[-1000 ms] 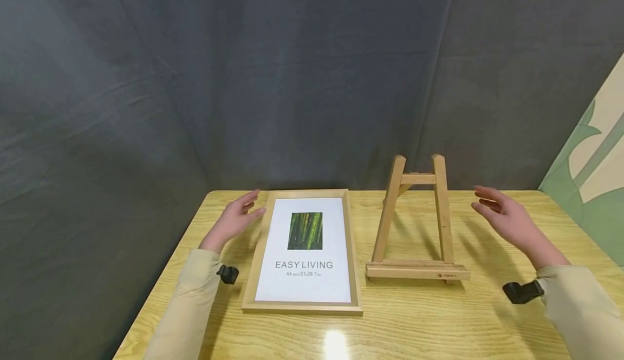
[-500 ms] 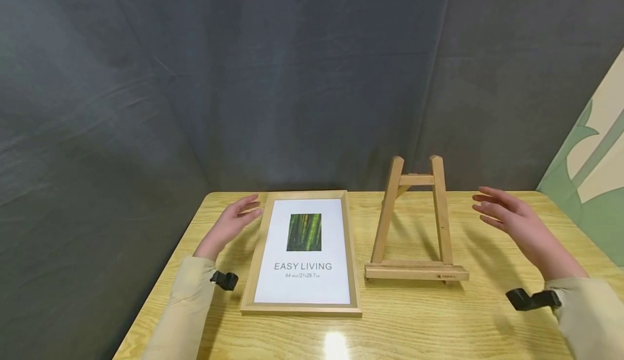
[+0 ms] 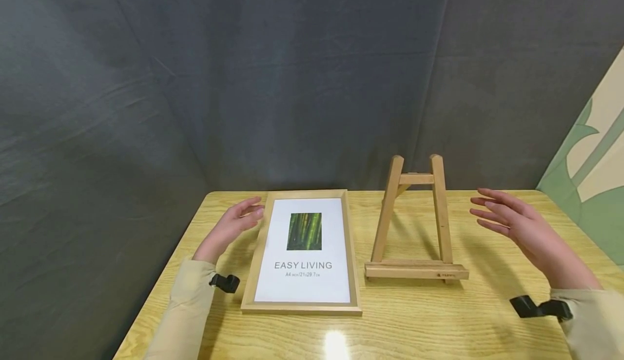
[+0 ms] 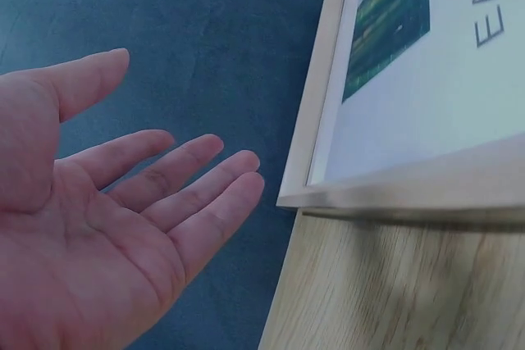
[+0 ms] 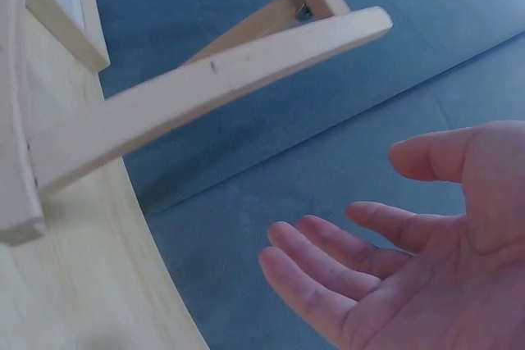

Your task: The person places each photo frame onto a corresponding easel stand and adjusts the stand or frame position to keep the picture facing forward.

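Observation:
A wooden picture frame (image 3: 304,289) lies flat on the table, its white insert reading "EASY LIVING" under a small green bamboo picture. To its right stands a small wooden easel (image 3: 385,216) with a ledge along the bottom. My left hand (image 3: 231,227) hovers just left of the picture frame, fingers extended and nothing held; the left wrist view shows its open palm apart from the frame's corner (image 4: 299,190). Off to the right of the easel is my right hand (image 3: 528,233), empty too, its fingers relaxed. In the right wrist view a gap separates it from the easel leg (image 5: 213,71).
The wood-grain table (image 3: 390,322) ends at the back against a dark grey cloth (image 3: 312,78). A panel with green leaf shapes (image 3: 602,187) borders the right side. Each wrist carries a small black camera, such as the right one (image 3: 538,307).
My right hand has shifted slightly right and toward me, its fingers spreading a little. The left hand has barely moved. The picture frame and easel stay where they were.

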Demonstrator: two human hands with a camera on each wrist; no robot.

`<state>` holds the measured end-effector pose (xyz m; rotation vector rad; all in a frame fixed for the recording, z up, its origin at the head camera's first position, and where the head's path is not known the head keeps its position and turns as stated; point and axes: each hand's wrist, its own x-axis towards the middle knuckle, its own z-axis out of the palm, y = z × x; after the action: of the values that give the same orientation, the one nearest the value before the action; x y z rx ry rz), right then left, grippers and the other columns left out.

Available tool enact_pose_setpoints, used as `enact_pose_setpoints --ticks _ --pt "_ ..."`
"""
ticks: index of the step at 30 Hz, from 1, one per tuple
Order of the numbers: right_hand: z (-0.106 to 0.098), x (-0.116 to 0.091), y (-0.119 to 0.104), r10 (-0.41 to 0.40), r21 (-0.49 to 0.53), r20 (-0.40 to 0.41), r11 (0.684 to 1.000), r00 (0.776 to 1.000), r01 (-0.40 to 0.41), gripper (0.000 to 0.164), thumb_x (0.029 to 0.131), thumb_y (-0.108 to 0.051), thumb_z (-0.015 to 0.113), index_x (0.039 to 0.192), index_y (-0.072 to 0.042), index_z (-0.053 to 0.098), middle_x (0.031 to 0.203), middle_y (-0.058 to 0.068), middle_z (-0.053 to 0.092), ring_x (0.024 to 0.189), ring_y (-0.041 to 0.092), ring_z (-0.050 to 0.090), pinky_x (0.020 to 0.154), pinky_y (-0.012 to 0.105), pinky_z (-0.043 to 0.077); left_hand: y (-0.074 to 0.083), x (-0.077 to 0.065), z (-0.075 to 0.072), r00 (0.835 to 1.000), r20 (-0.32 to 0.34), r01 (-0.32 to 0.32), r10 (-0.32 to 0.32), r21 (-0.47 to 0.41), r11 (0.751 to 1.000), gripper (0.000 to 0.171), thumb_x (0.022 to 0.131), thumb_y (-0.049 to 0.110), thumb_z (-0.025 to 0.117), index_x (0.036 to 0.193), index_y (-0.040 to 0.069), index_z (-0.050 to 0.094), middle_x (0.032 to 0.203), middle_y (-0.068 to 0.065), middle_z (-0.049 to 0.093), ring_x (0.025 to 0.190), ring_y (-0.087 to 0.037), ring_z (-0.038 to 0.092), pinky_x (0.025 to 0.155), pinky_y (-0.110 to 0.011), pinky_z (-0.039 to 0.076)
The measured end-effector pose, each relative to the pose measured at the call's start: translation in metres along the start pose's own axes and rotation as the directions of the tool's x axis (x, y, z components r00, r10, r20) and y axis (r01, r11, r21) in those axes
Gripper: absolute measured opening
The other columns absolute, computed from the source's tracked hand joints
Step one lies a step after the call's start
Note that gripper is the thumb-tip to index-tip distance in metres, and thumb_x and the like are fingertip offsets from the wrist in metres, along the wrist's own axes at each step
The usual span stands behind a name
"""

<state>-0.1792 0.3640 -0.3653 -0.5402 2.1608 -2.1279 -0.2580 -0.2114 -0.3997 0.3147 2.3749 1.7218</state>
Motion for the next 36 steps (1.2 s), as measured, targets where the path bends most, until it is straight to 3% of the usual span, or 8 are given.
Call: enact_pose_setpoints --ticks 7,15,21,32,36 --pt "0.009 -0.005 -0.006 -0.037 0.073 0.061 0.997 0.997 0.032 0.032 0.105 -0.006 0.031 0.132 -0.014 0.046 0.125 -0.005 0.06 0.11 0.011 0.06 0.086 0.021 0.049 0.005 -0.005 0.002 0.999 0.04 0.012 -0.008 -0.109 0.994 0.064 0.095 0.028 0.061 0.148 0.005 0.032 0.139 -0.02 0.044 0.126 -0.038 0.044 0.103 -0.049 0.036" --pt "0.024 -0.011 -0.012 -0.052 0.078 0.119 0.996 0.992 0.043 0.037 0.105 -0.004 0.027 0.137 -0.01 0.045 0.13 -0.002 0.057 0.114 0.014 0.058 0.089 0.023 0.048 0.012 -0.014 0.005 0.996 0.082 -0.013 0.026 -0.165 0.986 0.052 0.1 0.016 0.053 0.146 0.003 0.033 0.14 -0.024 0.041 0.124 -0.04 0.046 0.103 -0.051 0.036" --pt "0.037 -0.012 -0.016 -0.056 0.133 0.148 0.99 0.987 0.036 0.038 0.105 -0.002 0.026 0.137 -0.007 0.046 0.132 0.002 0.057 0.116 0.017 0.057 0.091 0.026 0.048 0.014 -0.018 0.007 0.996 0.09 -0.012 0.028 -0.177 0.984 0.053 0.1 0.017 0.052 0.147 0.003 0.031 0.139 -0.023 0.043 0.124 -0.04 0.046 0.103 -0.05 0.036" --pt "0.069 -0.013 -0.022 -0.051 0.006 0.13 0.999 0.99 0.05 0.038 0.106 -0.007 0.027 0.141 0.004 0.038 0.135 0.004 0.054 0.118 0.016 0.055 0.091 0.025 0.048 0.016 -0.025 0.013 0.995 0.097 -0.006 0.025 -0.188 0.982 0.048 0.1 0.01 0.051 0.144 0.002 0.036 0.141 -0.027 0.039 0.125 -0.042 0.044 0.104 -0.048 0.036" --pt "0.08 -0.011 -0.028 -0.062 -0.003 0.155 0.998 0.986 0.063 0.038 0.106 -0.006 0.027 0.14 0.003 0.039 0.136 0.006 0.052 0.119 0.02 0.054 0.092 0.027 0.048 0.017 -0.026 0.014 0.995 0.096 -0.008 0.026 -0.183 0.983 0.047 0.1 0.011 0.051 0.144 0.002 0.036 0.141 -0.027 0.04 0.124 -0.041 0.046 0.103 -0.046 0.038"
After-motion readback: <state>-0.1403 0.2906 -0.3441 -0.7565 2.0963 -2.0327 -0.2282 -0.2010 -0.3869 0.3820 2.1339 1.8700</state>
